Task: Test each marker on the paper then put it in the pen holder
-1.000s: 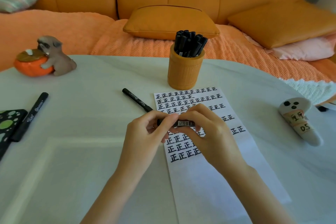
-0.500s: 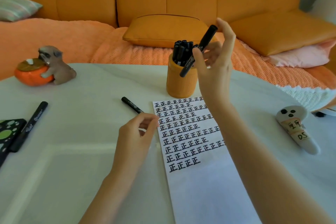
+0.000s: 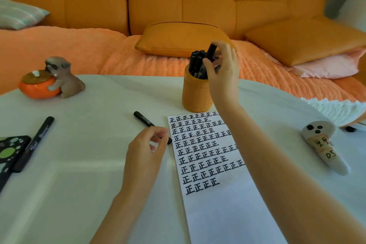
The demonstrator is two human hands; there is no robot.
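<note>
At the left edge of the frame a spare marker (image 3: 33,143) lies on the surface (image 3: 89,174) beside a dark spotted case (image 3: 10,150). Risk noted: it sits well apart from the work and could be overlooked. Left of centre, a second marker (image 3: 145,123) lies diagonally, its near end just beside the paper (image 3: 208,164) and under the curled fingers of the left hand (image 3: 146,150). Whether that grip is closed on the barrel or merely hovering cannot be told. If lifted carelessly, the barrel could roll or drag across the written rows. Centre right, the right hand (image 3: 223,69) has its grip clamped on the held marker (image 3: 211,51), which is tilted above the mouth of the pen holder (image 3: 196,93), lower end among the stored markers (image 3: 195,61). The holder is crowded. Judged hazard: the lower end catches on a neighbouring cap, fails to seat, or levers the holder over toward the paper on release. Blur on the fingers prevents confirming how deep it sits. Far right, a ghost-shaped object (image 3: 322,146) lies well apart from the work.
</note>
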